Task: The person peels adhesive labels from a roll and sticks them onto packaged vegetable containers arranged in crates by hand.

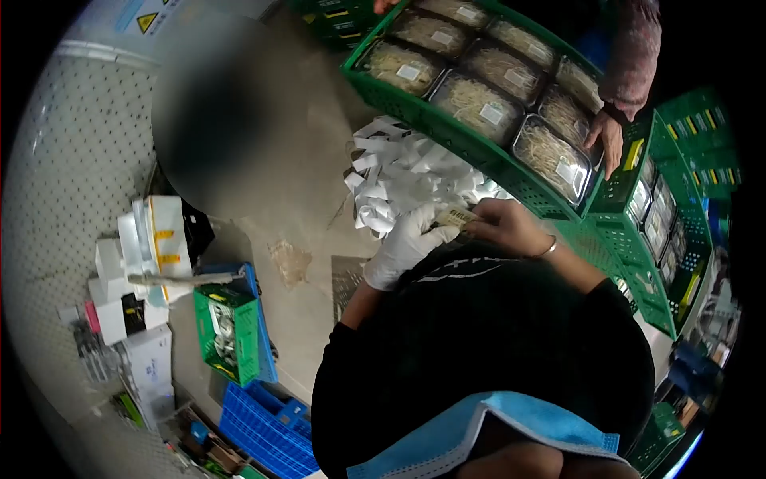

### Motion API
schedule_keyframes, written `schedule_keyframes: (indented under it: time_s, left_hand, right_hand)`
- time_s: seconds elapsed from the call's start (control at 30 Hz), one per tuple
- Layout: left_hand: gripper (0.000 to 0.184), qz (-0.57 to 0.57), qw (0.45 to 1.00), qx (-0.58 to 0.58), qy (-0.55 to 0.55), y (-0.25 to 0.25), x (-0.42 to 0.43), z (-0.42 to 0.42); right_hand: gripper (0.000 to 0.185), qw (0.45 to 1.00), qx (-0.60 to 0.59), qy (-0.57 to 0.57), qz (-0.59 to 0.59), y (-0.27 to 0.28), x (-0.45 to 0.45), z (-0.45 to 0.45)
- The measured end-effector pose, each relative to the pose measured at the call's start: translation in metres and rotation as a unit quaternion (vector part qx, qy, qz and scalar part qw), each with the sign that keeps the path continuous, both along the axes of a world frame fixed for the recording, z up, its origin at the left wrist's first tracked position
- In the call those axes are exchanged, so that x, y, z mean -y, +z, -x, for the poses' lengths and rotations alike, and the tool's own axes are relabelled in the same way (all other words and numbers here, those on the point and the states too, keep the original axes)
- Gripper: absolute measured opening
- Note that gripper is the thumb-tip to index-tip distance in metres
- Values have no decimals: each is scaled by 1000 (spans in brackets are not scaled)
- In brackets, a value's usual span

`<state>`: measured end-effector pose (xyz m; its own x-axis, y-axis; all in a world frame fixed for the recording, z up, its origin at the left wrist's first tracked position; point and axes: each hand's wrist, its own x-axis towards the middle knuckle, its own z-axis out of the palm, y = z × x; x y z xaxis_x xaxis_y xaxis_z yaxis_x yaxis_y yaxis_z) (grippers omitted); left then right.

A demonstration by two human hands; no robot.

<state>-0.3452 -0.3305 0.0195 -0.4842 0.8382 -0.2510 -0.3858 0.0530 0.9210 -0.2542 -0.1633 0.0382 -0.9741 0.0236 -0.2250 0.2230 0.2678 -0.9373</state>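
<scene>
My left hand [408,246], in a white glove, is closed on a small pale label [456,216] with dark print. My right hand [511,227], bare with a bracelet at the wrist, pinches the label's other side. Both hands are in front of my chest. Just beyond them lies a heap of curled white paper strips [423,172]. A green crate [479,155] stands past the strips, holding several clear-lidded black trays [477,102] of pale, stringy food with white labels on top.
Another person's hand [608,142] rests on the green crate's right end, below a pink sleeve [634,68]. More trays fill a second green crate [638,267] at right. On the left are a small green crate [246,335], a blue crate [263,431] and white cartons [150,375].
</scene>
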Motion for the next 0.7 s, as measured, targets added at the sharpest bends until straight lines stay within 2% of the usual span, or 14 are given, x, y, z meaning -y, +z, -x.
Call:
schedule_keyframes:
  time_s: [0.07, 0.13, 0.2, 0.27, 0.3, 0.33, 0.43, 0.47, 0.5, 0.53, 0.6, 0.63, 0.67, 0.7]
  left_hand:
    - [16, 27, 999, 27, -21, 5, -30, 4]
    - [16, 85, 983, -148, -68, 1, -48, 22]
    - [17, 92, 986, -132, -54, 4, -63, 41]
    - [21, 107, 947, -283, -104, 19, -77, 60]
    - [33, 72, 979, -171, -86, 23, -85, 64]
    - [45, 13, 958, -285, -15, 0, -91, 70]
    - [44, 27, 948, -314, 38, 0, -91, 91]
    - [38, 21, 991, -116, 70, 0, -90, 95]
    - [33, 13, 991, 89, 98, -2, -89, 100]
    - [33, 15, 991, 93, 100, -12, -86, 108]
    - [20, 142, 984, -75, 81, -36, -73, 126]
    - [14, 70, 987, -46, 140, -12, -73, 139]
    - [16, 64, 985, 5, 162, -18, -62, 153]
    - [17, 52, 983, 56, 167, -24, -50, 171]
  right_hand:
    - [19, 999, 21, -29, 37, -8, -29, -10]
    - [23, 998, -35, -40, -35, -11, -49, 5]
    - [25, 998, -22, -39, -38, -3, -67, 25]
    - [25, 998, -20, -30, -46, -2, -80, 45]
    - [24, 996, -52, -10, -72, -3, -87, 55]
    - [24, 997, -44, -2, -62, -3, -91, 65]
    - [19, 995, -74, 41, -54, 4, -94, 105]
    - [19, 995, -73, 48, -52, 1, -94, 118]
    - [18, 989, -121, 39, -73, -6, -96, 132]
    - [17, 981, -169, 27, -96, -11, -98, 148]
    - [15, 970, -175, -69, -157, -6, -115, 196]
    - [17, 970, -150, -119, -150, -12, -129, 225]
    - [18, 967, -124, -168, -145, -19, -141, 249]
    - [18, 967, -118, -170, -150, -26, -137, 268]
